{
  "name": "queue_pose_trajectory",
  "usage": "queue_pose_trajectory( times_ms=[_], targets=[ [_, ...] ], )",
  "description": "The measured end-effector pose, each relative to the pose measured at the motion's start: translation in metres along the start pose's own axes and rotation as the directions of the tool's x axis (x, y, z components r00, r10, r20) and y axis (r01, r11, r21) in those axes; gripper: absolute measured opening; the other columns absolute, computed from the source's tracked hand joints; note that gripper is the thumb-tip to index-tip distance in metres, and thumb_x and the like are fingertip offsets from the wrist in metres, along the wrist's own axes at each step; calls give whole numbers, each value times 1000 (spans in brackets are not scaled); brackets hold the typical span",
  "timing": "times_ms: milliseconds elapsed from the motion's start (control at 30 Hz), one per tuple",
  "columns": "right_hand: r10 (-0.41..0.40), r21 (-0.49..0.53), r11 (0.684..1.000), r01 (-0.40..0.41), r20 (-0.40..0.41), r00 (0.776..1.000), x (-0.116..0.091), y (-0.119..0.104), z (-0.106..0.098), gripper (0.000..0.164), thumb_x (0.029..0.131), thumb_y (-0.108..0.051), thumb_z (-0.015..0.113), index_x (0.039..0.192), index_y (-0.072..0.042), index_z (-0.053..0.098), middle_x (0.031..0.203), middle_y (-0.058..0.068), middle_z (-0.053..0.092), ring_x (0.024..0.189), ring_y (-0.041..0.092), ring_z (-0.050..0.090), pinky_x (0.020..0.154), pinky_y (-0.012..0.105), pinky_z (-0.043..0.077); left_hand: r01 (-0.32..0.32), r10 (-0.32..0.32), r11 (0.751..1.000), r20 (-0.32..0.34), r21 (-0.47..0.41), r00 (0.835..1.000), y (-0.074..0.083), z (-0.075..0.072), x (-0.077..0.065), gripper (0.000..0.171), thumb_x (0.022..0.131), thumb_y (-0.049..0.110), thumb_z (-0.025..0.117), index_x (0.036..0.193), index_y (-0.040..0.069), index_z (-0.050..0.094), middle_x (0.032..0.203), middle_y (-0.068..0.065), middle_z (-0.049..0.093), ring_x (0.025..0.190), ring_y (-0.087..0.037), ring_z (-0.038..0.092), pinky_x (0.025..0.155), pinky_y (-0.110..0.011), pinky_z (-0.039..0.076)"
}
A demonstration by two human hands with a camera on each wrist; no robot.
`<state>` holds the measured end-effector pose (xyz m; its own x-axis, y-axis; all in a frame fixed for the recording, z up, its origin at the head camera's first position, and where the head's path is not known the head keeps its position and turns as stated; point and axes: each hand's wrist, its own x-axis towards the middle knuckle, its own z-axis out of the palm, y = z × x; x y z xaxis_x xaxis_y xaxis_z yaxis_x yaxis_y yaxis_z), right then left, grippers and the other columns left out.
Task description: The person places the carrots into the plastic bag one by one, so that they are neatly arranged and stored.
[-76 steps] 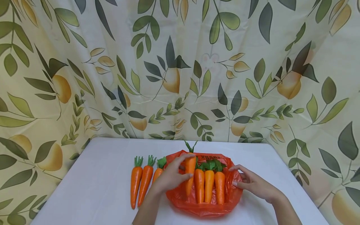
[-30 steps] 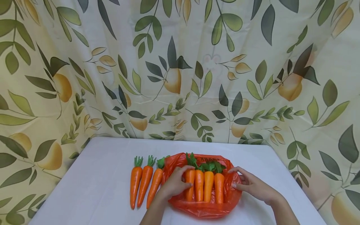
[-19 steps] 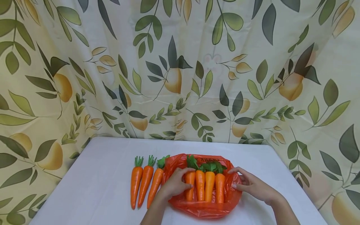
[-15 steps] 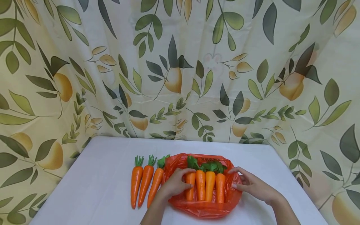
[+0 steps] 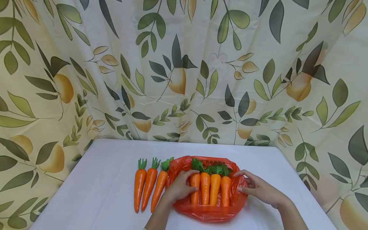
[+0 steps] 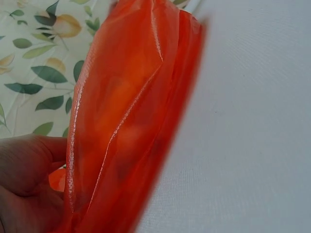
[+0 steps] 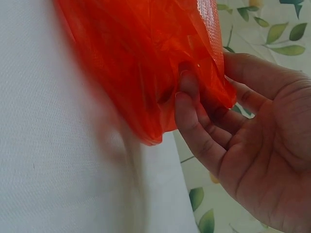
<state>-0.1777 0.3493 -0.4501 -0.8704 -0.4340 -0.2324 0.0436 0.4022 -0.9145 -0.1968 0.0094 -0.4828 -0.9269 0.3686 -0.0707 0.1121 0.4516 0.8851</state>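
Observation:
In the head view a red plastic bag [image 5: 211, 215] lies with its mouth spread toward the back. Several orange carrots with green leafy tops lie side by side in it. My left hand [image 5: 180, 187] reaches over the bag's left side and grips the leftmost carrot [image 5: 195, 188] between fingers and thumb. The left wrist view shows mostly the bag's red film [image 6: 121, 111], which hides the fingertips. At the bag's right edge, my right hand [image 5: 258, 189] holds the film, fingers behind and thumb in front. The right wrist view shows its fingers [image 7: 194, 126] curled at the bag's edge.
Left of the bag, three more carrots lie in a row: an outer one [image 5: 139, 190], a middle one [image 5: 149, 190] and one [image 5: 159, 191] beside my left forearm. Everything rests on a white table [image 5: 95, 185]. A leaf-and-fruit patterned curtain [image 5: 184, 70] stands behind.
My left hand has lowered a carrot into the bag, to the left of the others. Over the last second both hands have stayed nearly still. The right hand keeps its hold.

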Motion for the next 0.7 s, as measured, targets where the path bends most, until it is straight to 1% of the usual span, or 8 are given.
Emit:
queue_pose_trajectory(
  times_ms=[100,167,233,333,533,700],
  targets=[
    [7,-8,1000,-8,-7,1000,0,-1,0,49,102,-19,67,145,-9,47,129,18,64,109,32,66,89,44,58,-3,3,1000,4,3,1000,1,1,0,54,90,7,81,139,20,63,110,-9,48,77,-22,53,71,-35,47],
    [12,-15,1000,-12,-12,1000,-1,-2,0,49,102,-20,67,145,-9,47,130,18,64,109,32,66,89,45,58,-6,6,1000,10,14,1000,2,1,1,55,90,8,80,141,20,62,112,-9,49,84,-23,55,79,-38,51],
    [15,-21,1000,-15,-17,1000,-1,-2,0,48,102,-20,67,144,-9,48,130,17,63,110,32,65,89,46,58,-11,10,1000,15,20,1000,4,1,1,56,91,8,79,142,19,61,114,-9,51,93,-26,57,88,-45,53],
    [10,-23,1000,-11,-18,1000,0,-1,0,48,102,-20,67,144,-9,48,131,18,63,110,32,65,89,45,58,-12,12,1000,12,28,1000,7,0,0,56,92,8,78,144,19,60,117,-10,52,104,-28,57,98,-52,50],
    [2,-9,1000,-2,-8,1000,1,1,-1,47,102,-19,66,145,-9,47,131,18,63,110,32,65,89,44,58,-4,4,1000,-2,30,1000,12,0,-2,53,95,6,73,145,19,59,118,-12,51,104,-30,57,98,-55,49],
    [-5,-1,1000,5,-7,1000,0,3,-2,46,103,-18,66,144,-9,47,131,18,64,110,32,66,89,43,58,3,-3,999,9,48,1000,17,0,-4,51,97,9,72,145,19,57,120,-12,48,104,-31,58,97,-56,50]
  ],
)
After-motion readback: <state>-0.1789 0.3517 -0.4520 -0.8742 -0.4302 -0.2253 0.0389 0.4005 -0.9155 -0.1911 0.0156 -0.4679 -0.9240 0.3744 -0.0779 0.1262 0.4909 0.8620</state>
